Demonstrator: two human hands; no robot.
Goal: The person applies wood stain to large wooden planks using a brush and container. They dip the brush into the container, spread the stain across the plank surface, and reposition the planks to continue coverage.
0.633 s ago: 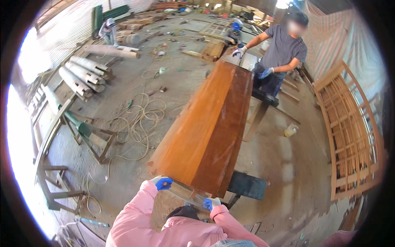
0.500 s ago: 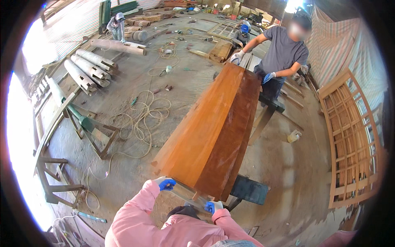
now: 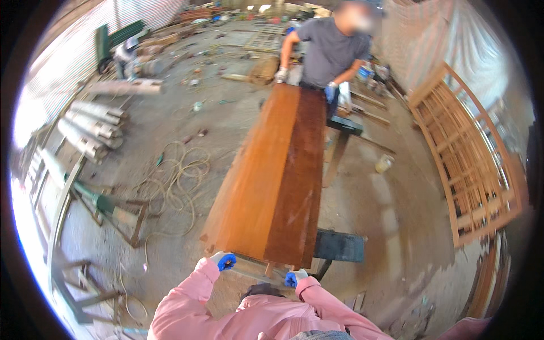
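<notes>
A long wooden panel [image 3: 272, 181], orange-brown on its left and dark reddish brown on its right, stretches away from me. At its near left corner, my left hand [image 3: 225, 260], in a blue and white glove, is closed on the edge. My right hand [image 3: 294, 277], gloved alike, is closed at the near right end; its fingertips are hidden. A co-worker [image 3: 334, 54] in a grey T-shirt stands at the far end, one gloved hand [image 3: 281, 75] at the far left corner and the other [image 3: 330, 92] beside the right edge.
A dark trestle [image 3: 339, 246] stands under the panel's near right side, another [image 3: 344, 126] at the far right. Pale hose [image 3: 178, 175] lies coiled on the floor at left. A wooden lattice frame [image 3: 467, 164] leans at right. Logs [image 3: 93, 127] and a green-topped sawhorse [image 3: 102, 203] are at left.
My view has turned, so the panel's far end and the co-worker appear farther left. Both my hands stay at the panel's near end. The co-worker's hands remain at the far end.
</notes>
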